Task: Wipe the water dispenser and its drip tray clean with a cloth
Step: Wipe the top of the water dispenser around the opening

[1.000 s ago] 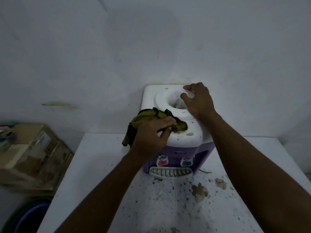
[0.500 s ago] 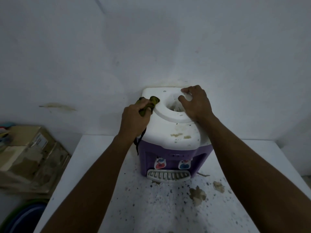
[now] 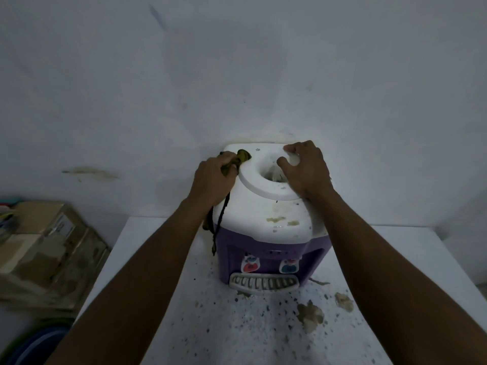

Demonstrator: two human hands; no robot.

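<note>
Atop a purple-and-white plastic water dispenser (image 3: 259, 210), left hand (image 3: 210, 179) grips an olive-green cloth (image 3: 243, 155), right hand (image 3: 307, 171) clutches its collar; tap stickers (image 3: 250, 266) illegible.

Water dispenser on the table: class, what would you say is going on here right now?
A person is cleaning the water dispenser. The left hand grips a yellow-green cloth against the back left corner of its white top. The right hand holds the raised ring around the opening, apparently to steady it. Brownish stains on the front of the top are not yet wiped, and the drip tray is untouched. The table is speckled with dirt.
</note>
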